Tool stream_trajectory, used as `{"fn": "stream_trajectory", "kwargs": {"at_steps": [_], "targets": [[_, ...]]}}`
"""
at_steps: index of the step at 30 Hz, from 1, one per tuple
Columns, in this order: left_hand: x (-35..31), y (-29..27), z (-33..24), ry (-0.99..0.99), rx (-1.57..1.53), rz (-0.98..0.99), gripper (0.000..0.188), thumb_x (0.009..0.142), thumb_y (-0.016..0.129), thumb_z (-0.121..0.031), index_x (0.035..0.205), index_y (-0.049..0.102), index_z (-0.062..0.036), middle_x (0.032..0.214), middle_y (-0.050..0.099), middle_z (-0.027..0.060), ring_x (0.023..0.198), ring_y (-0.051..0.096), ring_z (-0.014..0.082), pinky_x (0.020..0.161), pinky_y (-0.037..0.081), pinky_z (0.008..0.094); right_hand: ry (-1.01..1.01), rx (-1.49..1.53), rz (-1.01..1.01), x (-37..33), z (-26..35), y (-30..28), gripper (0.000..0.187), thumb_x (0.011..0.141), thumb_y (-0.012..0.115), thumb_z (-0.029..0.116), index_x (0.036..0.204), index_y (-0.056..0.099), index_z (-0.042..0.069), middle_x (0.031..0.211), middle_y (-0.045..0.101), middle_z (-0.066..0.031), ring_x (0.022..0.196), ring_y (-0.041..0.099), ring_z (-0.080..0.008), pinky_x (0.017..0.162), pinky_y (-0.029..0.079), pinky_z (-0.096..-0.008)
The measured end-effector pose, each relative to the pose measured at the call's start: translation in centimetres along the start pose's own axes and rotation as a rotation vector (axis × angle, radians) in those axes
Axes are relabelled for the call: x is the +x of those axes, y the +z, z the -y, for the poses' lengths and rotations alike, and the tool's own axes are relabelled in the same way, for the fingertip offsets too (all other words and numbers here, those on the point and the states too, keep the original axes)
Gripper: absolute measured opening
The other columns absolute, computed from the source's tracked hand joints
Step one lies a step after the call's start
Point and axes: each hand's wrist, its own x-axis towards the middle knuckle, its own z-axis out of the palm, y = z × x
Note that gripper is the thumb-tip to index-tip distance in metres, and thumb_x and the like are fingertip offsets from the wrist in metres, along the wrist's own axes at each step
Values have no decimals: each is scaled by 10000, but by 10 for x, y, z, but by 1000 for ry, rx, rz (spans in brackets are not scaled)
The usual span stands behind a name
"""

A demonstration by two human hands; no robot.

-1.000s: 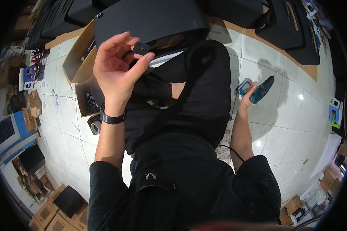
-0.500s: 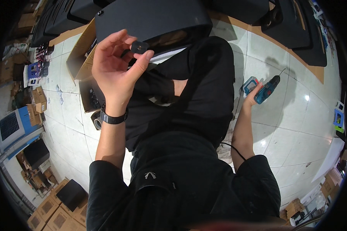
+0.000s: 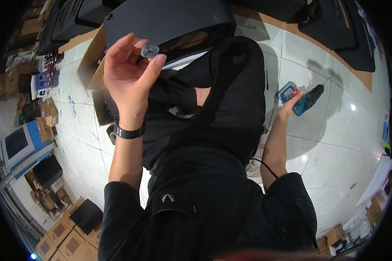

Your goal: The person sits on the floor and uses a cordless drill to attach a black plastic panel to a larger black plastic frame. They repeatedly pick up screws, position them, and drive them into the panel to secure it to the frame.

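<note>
My left hand (image 3: 127,78) is raised over my crossed legs, thumb and fingers pinching a small square part (image 3: 150,51) with rounded corners and a mark or hole in its middle. Glare makes the part's face look grey. Low on the right, my right hand (image 3: 288,105) grips a blue-green cordless drill (image 3: 308,102) whose long thin bit points away to the far right. Just past the small part stands a large black speaker-like cabinet (image 3: 170,19), with an opening in its near side.
An open cardboard box (image 3: 91,69) stands left of the cabinet. Dark cabinets (image 3: 335,39) rest on cardboard at the far right. Brown boxes (image 3: 67,237) are stacked at the lower left. A dark thin stick (image 3: 267,78) lies on the tiled floor by my knee.
The small part has tilted in my left fingers, its face turning from black to shiny grey. My right hand and the drill have shifted slightly right.
</note>
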Motion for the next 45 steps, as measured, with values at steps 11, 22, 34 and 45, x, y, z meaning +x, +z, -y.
{"fn": "stream_trajectory", "kwargs": {"at_steps": [11,22,34,45], "targets": [[-2,7,7,-45,-3,-8,614,843,840,68,1380,562,-36,1247,660,96,1185,634,189,978,566,308,78,0,-110,4,13,19,332,1056,685,303,854,659,41,791,657,-17,702,580,-126,692,490,-297],[-6,25,18,-64,0,4,631,840,849,57,1392,555,-32,1212,712,106,1182,657,206,1002,541,317,11,-198,51,53,-4,-33,412,1085,616,352,853,625,11,725,695,-88,646,621,-176,673,505,-326],[-10,25,16,-19,63,37,569,841,828,93,1334,575,-40,1291,692,148,1171,658,199,983,569,337,-58,38,75,73,22,-40,248,1066,651,245,1063,588,5,785,711,-135,612,638,-189,679,517,-334],[-17,16,15,16,147,62,542,853,813,98,1319,573,-41,1304,688,183,1169,653,184,991,577,336,227,-85,194,44,17,-47,480,1068,613,476,951,732,26,910,729,-74,849,649,-149,828,508,-328]]}}
